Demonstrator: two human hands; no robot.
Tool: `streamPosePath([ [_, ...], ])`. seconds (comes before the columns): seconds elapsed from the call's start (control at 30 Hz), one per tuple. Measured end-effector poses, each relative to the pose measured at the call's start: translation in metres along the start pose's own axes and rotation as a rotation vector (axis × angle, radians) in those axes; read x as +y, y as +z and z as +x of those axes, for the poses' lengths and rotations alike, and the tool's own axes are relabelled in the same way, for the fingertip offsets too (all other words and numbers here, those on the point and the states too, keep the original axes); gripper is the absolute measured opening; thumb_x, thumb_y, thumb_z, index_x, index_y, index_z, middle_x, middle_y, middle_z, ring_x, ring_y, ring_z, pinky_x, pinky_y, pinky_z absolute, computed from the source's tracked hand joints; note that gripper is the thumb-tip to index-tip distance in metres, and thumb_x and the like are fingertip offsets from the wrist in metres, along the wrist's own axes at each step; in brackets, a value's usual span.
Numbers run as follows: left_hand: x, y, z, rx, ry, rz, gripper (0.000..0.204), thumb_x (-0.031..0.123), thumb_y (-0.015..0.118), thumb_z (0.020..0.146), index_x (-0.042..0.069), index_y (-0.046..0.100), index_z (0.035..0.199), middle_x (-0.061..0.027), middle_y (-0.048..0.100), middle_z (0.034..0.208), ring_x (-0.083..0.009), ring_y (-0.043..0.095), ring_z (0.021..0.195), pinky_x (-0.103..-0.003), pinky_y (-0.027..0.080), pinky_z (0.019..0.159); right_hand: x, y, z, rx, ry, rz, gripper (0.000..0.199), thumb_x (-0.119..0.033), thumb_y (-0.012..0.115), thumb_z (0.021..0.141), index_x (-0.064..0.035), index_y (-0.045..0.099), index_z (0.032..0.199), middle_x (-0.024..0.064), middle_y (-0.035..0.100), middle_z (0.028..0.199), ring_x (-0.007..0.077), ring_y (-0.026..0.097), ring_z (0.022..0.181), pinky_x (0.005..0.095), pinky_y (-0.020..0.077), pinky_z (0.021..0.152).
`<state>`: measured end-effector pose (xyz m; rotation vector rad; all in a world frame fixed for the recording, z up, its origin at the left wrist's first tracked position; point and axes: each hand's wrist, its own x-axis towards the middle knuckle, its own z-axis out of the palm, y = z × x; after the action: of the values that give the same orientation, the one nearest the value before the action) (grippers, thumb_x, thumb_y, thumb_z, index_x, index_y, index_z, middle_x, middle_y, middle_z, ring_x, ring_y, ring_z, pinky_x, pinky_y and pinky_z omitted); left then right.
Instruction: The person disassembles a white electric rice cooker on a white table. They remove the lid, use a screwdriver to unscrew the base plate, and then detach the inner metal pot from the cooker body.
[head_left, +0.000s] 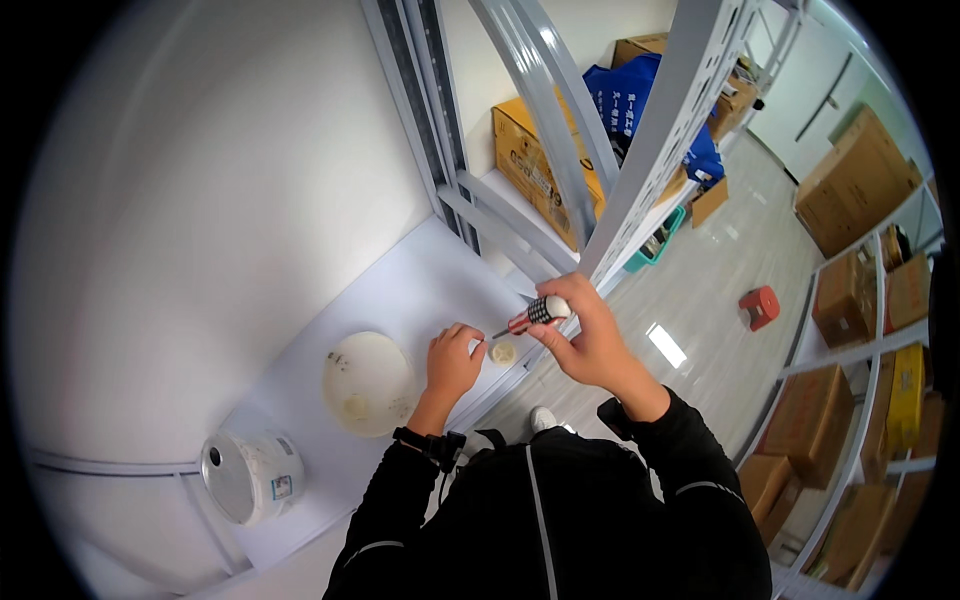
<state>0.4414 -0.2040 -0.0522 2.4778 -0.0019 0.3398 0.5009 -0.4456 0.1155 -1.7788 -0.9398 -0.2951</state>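
Note:
My right hand (588, 335) is wrapped round a screwdriver (533, 314) with a red, black and white handle. Its shaft slants down to the left, towards my left hand (455, 360). The fingers of that hand are pinched together by the screwdriver's tip, and whatever they hold is too small to name. Just below the shaft lies a small round cream-coloured piece (502, 352) on the pale shelf board (440, 270). Left of my left hand is a large round white lid or dish (375, 375) with small dark bits and a pale round patch on it.
A white bucket (255, 478) lies at the board's left end. Grey metal uprights (660, 140) rise at the board's far right. Beyond are a yellow carton (530, 165) and a blue bag (625, 95). A red stool (760, 307) stands on the floor; shelves of cardboard boxes (808, 425) line the right.

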Motion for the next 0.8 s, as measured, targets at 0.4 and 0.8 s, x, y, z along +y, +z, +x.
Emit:
streamPosePath([
  [0.4, 0.007, 0.036, 0.008, 0.138, -0.163, 0.099, 0.020, 0.011, 0.078, 0.083, 0.011, 0.078, 0.103, -0.0083, 0.073, 0.108, -0.0359, 0.066, 0.100, -0.049, 0.054, 0.087, 0.055, -0.018, 0.011, -0.283, -0.035, 0.227, 0.044, -0.012, 0.084, 0.090, -0.0060, 0.065, 0.130, 0.0157, 0.065, 0.114, 0.0372, 0.067, 0.098, 0.0411, 0.0557, 0.083],
  [0.8, 0.018, -0.012, -0.041, 0.422, -0.396, 0.258, 0.025, 0.012, 0.077, 0.087, 0.012, 0.076, 0.112, -0.0080, 0.070, 0.123, -0.0346, 0.062, 0.118, -0.049, 0.050, 0.101, 0.069, 0.009, 0.012, -0.296, -0.024, 0.261, 0.050, -0.010, 0.083, 0.089, -0.0039, 0.062, 0.134, 0.0161, 0.071, 0.118, 0.0366, 0.069, 0.101, 0.0438, 0.0555, 0.089],
])
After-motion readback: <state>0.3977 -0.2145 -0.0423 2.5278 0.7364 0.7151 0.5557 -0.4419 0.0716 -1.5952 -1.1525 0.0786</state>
